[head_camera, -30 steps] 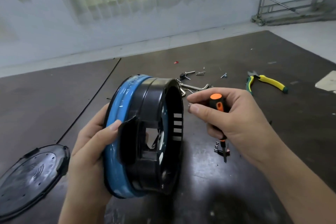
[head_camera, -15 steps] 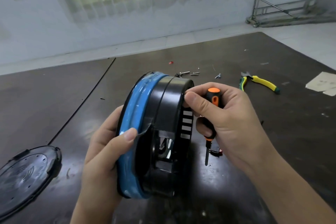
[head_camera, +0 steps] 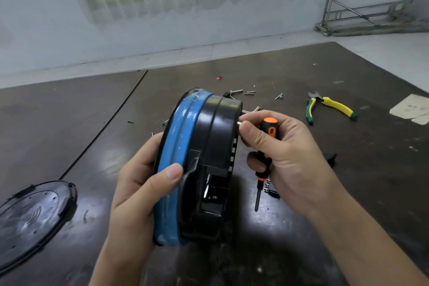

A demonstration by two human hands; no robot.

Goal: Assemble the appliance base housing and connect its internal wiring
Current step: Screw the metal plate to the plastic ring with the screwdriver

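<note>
Fingers point(head_camera: 256, 162) of my right hand point(head_camera: 287, 146) are curled round the black-and-orange screwdriver point(head_camera: 269, 128), its tip pointing down at the dark table point(head_camera: 362, 176). My thumb and forefinger meet at the rim of the base housing point(head_camera: 218, 127), pinching a small pale piece that I cannot make out. My left hand point(head_camera: 139, 188) grips the housing from the other side, thumb pressed on its blue band point(head_camera: 180, 132), fingers wrapped behind it. The housing stands on edge between both hands, open side turned to the right; whether its lower rim touches the table I cannot tell. A round black cover point(head_camera: 32, 218) lies flat well to the left. Loose screws point(head_camera: 249, 93) lie beyond the housing, and yellow-green pliers point(head_camera: 332, 105) lie farther right.
</note>
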